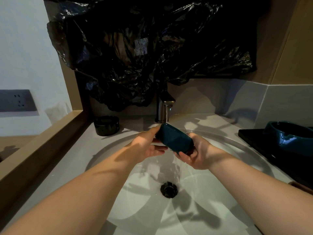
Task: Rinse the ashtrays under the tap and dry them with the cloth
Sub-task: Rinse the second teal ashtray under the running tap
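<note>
Under the tap [163, 108], left hand [146, 145] and right hand [198, 155] grip 1 ashtray [174, 139], hollow hidden.

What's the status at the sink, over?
Gripping teal ashtray under running tap: left hand, right hand. Waiting: black ashtray left, second teal ashtray right. Nothing blocking.

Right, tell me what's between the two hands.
A teal ashtray, held by the left hand and right hand under the tap; the head view shows it.
</note>
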A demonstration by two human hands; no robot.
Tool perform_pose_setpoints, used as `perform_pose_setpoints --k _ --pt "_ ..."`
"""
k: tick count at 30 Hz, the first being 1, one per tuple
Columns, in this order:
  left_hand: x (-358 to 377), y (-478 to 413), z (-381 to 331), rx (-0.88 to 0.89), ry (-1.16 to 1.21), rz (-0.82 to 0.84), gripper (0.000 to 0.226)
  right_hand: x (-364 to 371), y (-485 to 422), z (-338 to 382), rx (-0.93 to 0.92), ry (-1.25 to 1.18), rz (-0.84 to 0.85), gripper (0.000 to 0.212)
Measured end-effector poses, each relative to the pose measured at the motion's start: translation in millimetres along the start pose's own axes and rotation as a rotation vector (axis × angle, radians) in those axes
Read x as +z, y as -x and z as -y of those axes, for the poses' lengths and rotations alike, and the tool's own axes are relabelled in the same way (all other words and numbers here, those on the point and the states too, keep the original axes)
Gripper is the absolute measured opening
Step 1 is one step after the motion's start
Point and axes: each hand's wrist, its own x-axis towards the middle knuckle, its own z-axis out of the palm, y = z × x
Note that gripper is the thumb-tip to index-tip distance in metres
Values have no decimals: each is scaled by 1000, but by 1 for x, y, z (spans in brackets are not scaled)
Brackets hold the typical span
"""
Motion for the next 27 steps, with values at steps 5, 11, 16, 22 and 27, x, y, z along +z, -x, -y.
perform_pose_setpoints --k 5,11,16,22,27 --pt "1 3 2 8 -91 88 27 -2 -1 1 2 -5 -52 21" --pt "0 2 2 -137 -49 52 36 6 2 0 -176 167 -22 20" --pt "-10 0 3 -120 -24 95 32 6 2 0 -225 307 65 28" --pt "-4 -2 2 297 -440 -74 44 0 2 5 -247 216 203 56" --pt "1 4 6 710 -951 -116 53 -9 -1 10 -40 236 78 81"
